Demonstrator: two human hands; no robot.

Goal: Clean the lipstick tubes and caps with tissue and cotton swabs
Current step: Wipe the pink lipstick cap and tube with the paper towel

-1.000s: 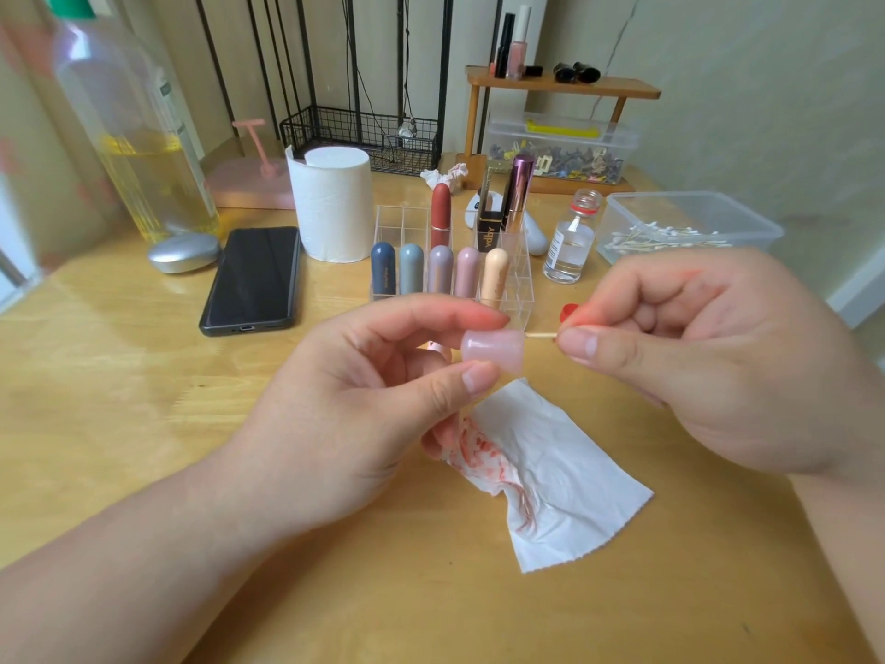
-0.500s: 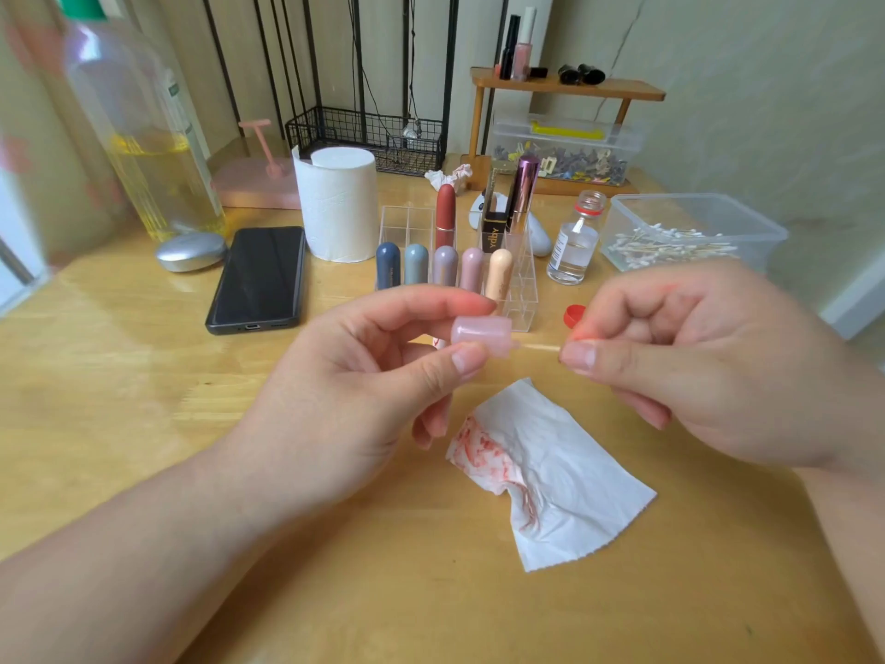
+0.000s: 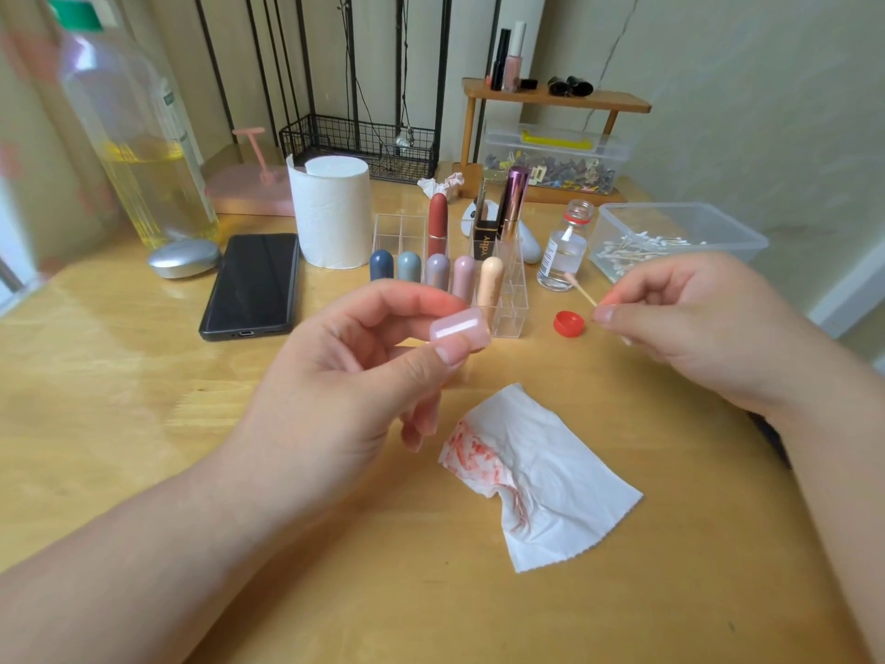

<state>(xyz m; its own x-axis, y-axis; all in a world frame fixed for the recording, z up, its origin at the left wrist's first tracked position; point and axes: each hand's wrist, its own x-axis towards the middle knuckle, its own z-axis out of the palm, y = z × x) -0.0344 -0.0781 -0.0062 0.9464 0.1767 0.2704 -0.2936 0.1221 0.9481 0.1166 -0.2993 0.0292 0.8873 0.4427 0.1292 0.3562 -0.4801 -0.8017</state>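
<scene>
Left hand (image 3: 345, 376) pinches the pink cap (image 3: 459, 330), right hand (image 3: 694, 328) pinches the cotton swab (image 3: 582, 289), hands apart; risk: right hand may tip the uncapped bottle (image 3: 565, 251) just beyond, spilling liquid.

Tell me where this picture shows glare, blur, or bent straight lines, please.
Head view: a white glare streak lies on the pink cap; window light sheens the table at left; the large bottle at far left is blurred; the wide lens makes the black rods lean.

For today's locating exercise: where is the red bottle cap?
Head view, right of centre: the red bottle cap lies between the clear organiser and the right hand.
</scene>
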